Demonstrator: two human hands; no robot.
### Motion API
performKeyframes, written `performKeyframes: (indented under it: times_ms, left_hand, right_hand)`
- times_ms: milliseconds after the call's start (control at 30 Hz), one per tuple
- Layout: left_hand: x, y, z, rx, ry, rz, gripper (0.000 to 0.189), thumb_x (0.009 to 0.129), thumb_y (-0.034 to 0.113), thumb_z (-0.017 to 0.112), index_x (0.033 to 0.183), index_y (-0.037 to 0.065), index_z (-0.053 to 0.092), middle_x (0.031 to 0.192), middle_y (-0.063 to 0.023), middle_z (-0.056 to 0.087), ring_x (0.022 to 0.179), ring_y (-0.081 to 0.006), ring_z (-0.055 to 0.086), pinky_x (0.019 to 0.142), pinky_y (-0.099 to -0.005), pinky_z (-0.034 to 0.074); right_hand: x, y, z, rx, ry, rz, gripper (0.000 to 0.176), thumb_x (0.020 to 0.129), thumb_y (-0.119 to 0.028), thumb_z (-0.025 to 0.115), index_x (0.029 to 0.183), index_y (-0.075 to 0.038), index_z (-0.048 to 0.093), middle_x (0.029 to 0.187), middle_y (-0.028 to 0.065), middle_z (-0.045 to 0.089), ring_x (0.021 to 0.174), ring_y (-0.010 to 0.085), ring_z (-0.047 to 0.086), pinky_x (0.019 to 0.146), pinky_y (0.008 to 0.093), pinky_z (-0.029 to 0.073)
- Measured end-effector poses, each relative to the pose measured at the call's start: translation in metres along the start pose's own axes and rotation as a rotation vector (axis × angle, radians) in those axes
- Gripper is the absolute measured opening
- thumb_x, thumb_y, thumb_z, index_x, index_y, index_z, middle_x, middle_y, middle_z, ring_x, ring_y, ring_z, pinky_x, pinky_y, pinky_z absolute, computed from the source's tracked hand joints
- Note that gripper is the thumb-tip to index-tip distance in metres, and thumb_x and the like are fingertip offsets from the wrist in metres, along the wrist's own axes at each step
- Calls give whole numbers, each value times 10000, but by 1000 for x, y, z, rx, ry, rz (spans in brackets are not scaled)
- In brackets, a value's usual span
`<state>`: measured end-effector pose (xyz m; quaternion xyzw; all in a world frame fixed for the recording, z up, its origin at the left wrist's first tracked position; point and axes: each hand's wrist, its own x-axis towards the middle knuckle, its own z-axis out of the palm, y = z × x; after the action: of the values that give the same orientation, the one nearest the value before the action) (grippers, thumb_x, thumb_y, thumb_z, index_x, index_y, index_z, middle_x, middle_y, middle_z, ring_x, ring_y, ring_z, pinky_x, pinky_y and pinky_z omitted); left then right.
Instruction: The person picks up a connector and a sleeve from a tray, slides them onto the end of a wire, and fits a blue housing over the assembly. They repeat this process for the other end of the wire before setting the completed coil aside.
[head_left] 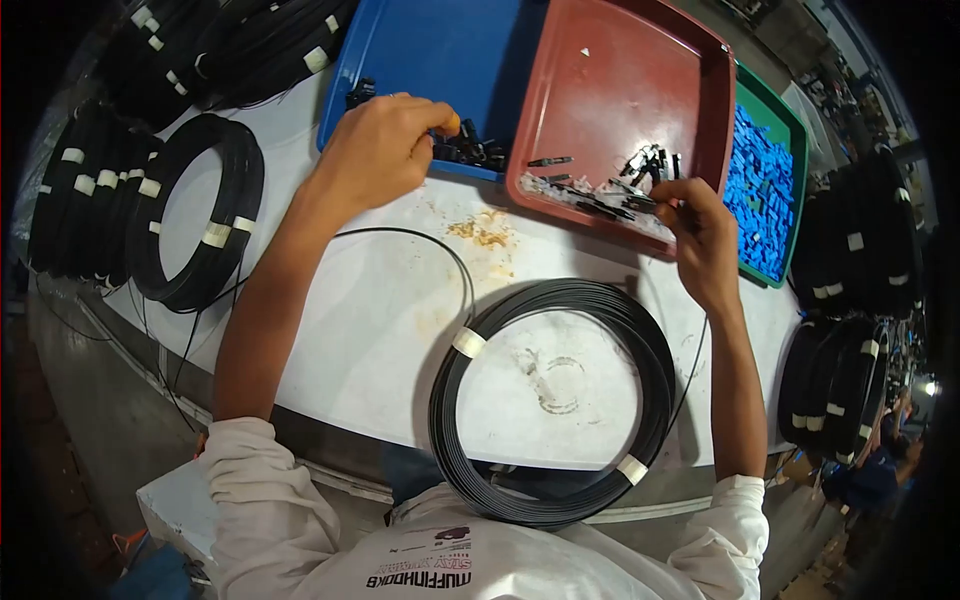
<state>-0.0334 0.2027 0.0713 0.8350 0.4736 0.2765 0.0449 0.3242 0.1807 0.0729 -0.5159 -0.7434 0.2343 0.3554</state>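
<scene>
My left hand (385, 145) is over the near edge of the blue tray (425, 50), its fingers bent together beside small black parts (480, 152); what they hold, if anything, is hidden. Over the near right corner of the red tray (630, 80), my right hand (700, 225) has its thumb and fingers pinched at thin black pieces (610, 205) lying among clear bits. A black cable coil (450, 400) with white tape bands lies below both hands, nearest me. One cable end (420, 235) curves from the coil toward my left wrist.
A green tray (800, 190) of blue parts (757, 190) stands right of the red one. More black coils (250, 180) lie at the left, and others (835, 385) at the right. Brown crumbs (482, 232) dot the white table (350, 340). A person (880, 470) is at the far right.
</scene>
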Motion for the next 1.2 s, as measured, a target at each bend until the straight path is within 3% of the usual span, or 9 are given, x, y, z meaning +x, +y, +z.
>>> performKeyframes:
  times_ms: [100, 167, 300, 667, 800, 867, 1067, 1200]
  left_hand:
    - [3, -12, -3, -21, -74, -130, 219, 841, -21, 625, 1038, 8, 716, 985, -150, 722, 922, -313, 679, 844, -390, 528]
    - [3, -15, 1, -22, -101, -95, 220, 840, -5, 650, 1048, 9, 717, 1008, -145, 721, 945, -313, 678, 860, -390, 528]
    - [8, -19, 18, 10, -137, -32, 241, 832, 1, 685, 1070, 21, 716, 1071, -128, 717, 1024, -310, 660, 908, -395, 518]
    - [0, -58, 9, 168, -31, -40, 291, 775, -76, 685, 1047, 16, 730, 987, -128, 721, 972, -309, 670, 894, -410, 529]
    - [-4, -58, 10, 157, -44, -68, 273, 817, -23, 698, 1088, 5, 708, 1089, -116, 710, 1044, -295, 636, 934, -399, 502]
    - [-4, -57, 13, 161, 43, -16, 266, 824, 0, 706, 1090, 18, 713, 1091, -90, 711, 1052, -276, 625, 948, -394, 491]
    - [10, -54, 19, 174, 13, 95, 266, 821, 89, 745, 1086, 63, 737, 1053, -55, 693, 999, -241, 614, 904, -364, 486]
    - [17, -52, 22, 208, -68, 80, 248, 809, 109, 759, 1056, 80, 752, 1052, -50, 682, 989, -237, 611, 884, -365, 477]
  right_hand:
    - [3, 6, 2, -28, 34, -124, 117, 877, 34, 678, 990, 11, 661, 896, 72, 667, 727, 124, 560, 686, 272, 449]
    - [3, -1, 5, -13, 16, -7, 107, 892, 27, 671, 997, 12, 656, 852, 49, 636, 670, 89, 487, 635, 263, 419]
    - [6, -6, 17, -42, 8, -42, 85, 900, 37, 652, 979, 10, 633, 812, 32, 584, 662, 88, 448, 620, 258, 394]
    - [10, -20, 34, 238, -63, 169, 118, 926, 55, 589, 1035, 12, 603, 830, 13, 573, 734, 77, 494, 678, 237, 415]
    - [15, -26, 50, 171, -55, 36, 147, 931, 56, 585, 1068, 15, 621, 909, 32, 600, 758, 84, 510, 719, 236, 437]
    - [16, -24, 58, 185, -33, -8, 148, 925, 58, 602, 1061, 9, 631, 911, 44, 617, 753, 88, 531, 712, 243, 447]
    - [21, -44, 72, 59, -52, -96, 140, 866, 69, 658, 993, 12, 648, 917, 103, 660, 711, 176, 599, 662, 299, 476]
    - [18, -45, 82, -29, -27, -196, 160, 825, 92, 652, 956, 2, 630, 902, 141, 625, 773, 305, 654, 672, 390, 509]
